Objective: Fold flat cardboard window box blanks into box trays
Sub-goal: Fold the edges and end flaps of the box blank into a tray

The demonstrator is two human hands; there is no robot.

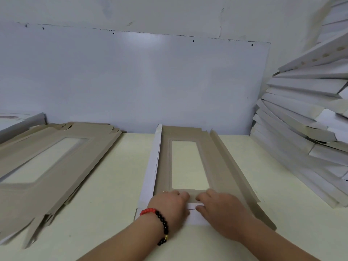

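A brown cardboard window box blank (212, 162) lies lengthwise on the table in front of me. Its left long flap (150, 176) is folded up and shows its white side. The right long flap (231, 166) stands partly raised. At the near end, a white-faced end flap (195, 217) is folded over the panel. My left hand (169, 206), with a bead bracelet on the wrist, and my right hand (220, 210) both grip this flap, fingers curled over its folded edge and thumbs on the white face. The fingertips are hidden.
A stack of flat brown window blanks (47, 166) lies on the left of the cream table (116, 185). Several folded white trays (301, 129) are piled high on the right, leaning toward the wall. A white board (131, 81) backs the table.
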